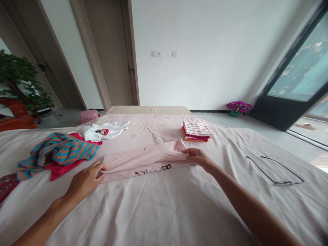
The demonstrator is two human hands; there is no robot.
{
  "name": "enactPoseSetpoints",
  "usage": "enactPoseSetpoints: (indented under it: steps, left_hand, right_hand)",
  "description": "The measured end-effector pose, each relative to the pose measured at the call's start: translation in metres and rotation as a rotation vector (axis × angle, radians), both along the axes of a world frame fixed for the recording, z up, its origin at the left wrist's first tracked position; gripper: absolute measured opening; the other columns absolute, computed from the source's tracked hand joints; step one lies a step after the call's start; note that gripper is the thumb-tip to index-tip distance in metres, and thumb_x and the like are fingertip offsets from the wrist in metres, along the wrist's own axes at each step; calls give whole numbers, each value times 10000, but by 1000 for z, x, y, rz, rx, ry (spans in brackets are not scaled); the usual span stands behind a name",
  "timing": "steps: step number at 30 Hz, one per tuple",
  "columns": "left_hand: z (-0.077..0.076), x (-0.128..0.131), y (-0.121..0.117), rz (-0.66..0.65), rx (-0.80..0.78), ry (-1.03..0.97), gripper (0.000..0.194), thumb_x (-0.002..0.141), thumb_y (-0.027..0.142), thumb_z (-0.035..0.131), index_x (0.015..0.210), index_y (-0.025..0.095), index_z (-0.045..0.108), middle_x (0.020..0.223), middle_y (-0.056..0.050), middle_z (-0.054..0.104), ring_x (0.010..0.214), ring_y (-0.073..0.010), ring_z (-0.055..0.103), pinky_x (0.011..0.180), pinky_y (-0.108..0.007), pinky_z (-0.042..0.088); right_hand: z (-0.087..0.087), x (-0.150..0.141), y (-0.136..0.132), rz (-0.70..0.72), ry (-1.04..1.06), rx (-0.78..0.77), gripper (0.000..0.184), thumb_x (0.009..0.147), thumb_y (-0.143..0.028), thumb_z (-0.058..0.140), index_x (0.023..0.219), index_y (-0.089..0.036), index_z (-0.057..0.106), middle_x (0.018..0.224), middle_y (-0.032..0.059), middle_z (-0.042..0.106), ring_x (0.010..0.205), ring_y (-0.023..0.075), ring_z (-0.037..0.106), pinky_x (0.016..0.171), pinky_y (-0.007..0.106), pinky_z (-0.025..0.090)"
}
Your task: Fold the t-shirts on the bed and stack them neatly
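A pale pink garment [138, 158] with black printing along its near strip lies folded lengthwise on the sheet-covered surface. Two thin white cords trail from its far side. At its left end, my left hand [88, 176] pinches the edge between thumb and fingers. My right hand [198, 158] grips the right end, thumb and fingertips closed on the cloth. Whether it is a pair of trousers or a top, I cannot tell. Just beyond my right hand sits a neat stack of folded clothes [196, 131], a red-and-white striped piece uppermost.
Left of my hands lie a heaped blue-and-orange striped garment [61, 148], red cloth [57, 171] and a white printed shirt [107, 130]. Black-framed glasses [284, 183] rest at the right. Beyond are a pink stool [89, 116], purple flowers [239, 107] and a leafy plant [20, 75].
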State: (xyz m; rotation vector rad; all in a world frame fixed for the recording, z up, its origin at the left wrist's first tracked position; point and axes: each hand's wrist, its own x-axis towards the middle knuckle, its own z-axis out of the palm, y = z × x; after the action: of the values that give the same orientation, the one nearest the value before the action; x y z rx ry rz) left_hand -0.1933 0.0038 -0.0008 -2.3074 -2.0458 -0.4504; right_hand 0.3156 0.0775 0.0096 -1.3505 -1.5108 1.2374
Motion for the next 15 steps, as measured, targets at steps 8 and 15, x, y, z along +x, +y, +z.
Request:
enactPoseSetpoints:
  steps: [8, 15]
  left_hand:
    - [1, -4, 6, -69, 3, 95, 267, 718, 122, 466, 865, 250, 649, 942, -17, 715, 949, -227, 636, 908, -370, 412]
    - [15, 27, 30, -76, -7, -92, 306, 748, 98, 389, 869, 233, 636, 1003, -29, 691, 959, -200, 636, 884, -322, 448]
  right_hand:
    - [2, 7, -1, 231, -236, -109, 312, 728, -258, 639, 1002, -143, 732, 655, -13, 613, 562, 98, 497, 524, 221, 331]
    - [12, 7, 46, -114, -564, 52, 441, 926, -342, 477, 1324, -169, 552, 914, 80, 735, 674, 157, 664, 601, 234, 457]
